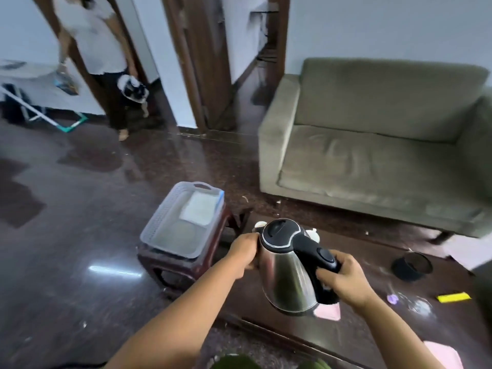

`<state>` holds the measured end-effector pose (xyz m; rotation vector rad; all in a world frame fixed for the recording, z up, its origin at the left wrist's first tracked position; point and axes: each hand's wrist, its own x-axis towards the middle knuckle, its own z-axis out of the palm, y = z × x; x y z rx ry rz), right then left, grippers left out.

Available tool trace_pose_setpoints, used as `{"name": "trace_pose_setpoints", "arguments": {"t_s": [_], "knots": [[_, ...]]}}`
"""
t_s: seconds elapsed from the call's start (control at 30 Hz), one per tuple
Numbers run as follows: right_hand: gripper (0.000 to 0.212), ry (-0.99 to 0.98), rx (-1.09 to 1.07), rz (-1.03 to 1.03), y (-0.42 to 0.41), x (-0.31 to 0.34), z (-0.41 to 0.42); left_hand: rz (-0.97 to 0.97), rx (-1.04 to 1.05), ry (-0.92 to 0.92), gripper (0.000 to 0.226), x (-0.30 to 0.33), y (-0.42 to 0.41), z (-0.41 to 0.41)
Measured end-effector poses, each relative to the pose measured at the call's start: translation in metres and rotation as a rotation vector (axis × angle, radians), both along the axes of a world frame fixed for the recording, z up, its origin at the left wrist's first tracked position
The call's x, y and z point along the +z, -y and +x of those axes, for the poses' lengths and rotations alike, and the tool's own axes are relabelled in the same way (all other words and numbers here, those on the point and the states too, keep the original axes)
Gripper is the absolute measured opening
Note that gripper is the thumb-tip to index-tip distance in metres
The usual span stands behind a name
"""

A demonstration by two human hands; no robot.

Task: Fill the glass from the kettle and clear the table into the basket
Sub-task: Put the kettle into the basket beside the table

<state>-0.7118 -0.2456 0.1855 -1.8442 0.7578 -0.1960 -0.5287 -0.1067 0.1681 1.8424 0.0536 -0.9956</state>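
A steel kettle (286, 272) with a black lid and handle hangs tilted to the left above the dark table (372, 328). My right hand (343, 278) grips its black handle. My left hand (243, 251) is closed around something right beside the kettle's spout side; the kettle and my fingers hide what it holds, so I cannot tell if it is the glass. A grey plastic basket (159, 230) with a white cloth inside sits on a small dark stool left of the table.
On the table lie a black cup (412, 265), a yellow block (454, 297), pink cloths (328, 312), a small purple item (392, 298) and white pieces behind the kettle (314, 234). A green sofa (372, 155) stands behind. Another person (95, 49) stands in the far doorway.
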Motion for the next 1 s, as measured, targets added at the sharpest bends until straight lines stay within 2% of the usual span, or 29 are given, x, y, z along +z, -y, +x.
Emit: {"name": "trace_pose_setpoints", "arguments": {"t_s": [0.13, 0.27, 0.37, 0.47, 0.57, 0.63, 0.83, 1.0], "knots": [[0.027, -0.055, 0.126, -0.088, -0.030, 0.003, 0.050, 0.003, 0.089, 0.039, 0.030, -0.001, -0.050, 0.038], [0.017, -0.094, 0.236, -0.170, -0.058, -0.005, 0.114, 0.018, 0.203, 0.074, 0.032, -0.011, -0.098, 0.089], [0.027, -0.123, 0.307, -0.218, -0.083, -0.007, 0.165, 0.021, 0.241, 0.076, 0.032, -0.017, -0.130, 0.130], [0.024, -0.141, 0.335, -0.189, -0.108, -0.014, 0.216, 0.025, 0.241, 0.126, 0.030, -0.019, -0.160, 0.179], [0.020, -0.173, 0.396, -0.215, -0.129, -0.021, 0.267, 0.082, 0.199, 0.278, 0.031, -0.027, -0.183, 0.230], [0.020, -0.183, 0.386, -0.231, -0.142, -0.028, 0.297, 0.092, 0.164, 0.318, 0.028, -0.033, -0.195, 0.258], [0.026, -0.256, 0.308, -0.251, -0.164, -0.055, 0.368, 0.094, 0.154, 0.312, 0.026, -0.058, -0.207, 0.320], [0.025, -0.352, 0.423, -0.260, -0.161, -0.087, 0.399, 0.165, 0.140, 0.280, 0.031, -0.085, -0.203, 0.349]]}}
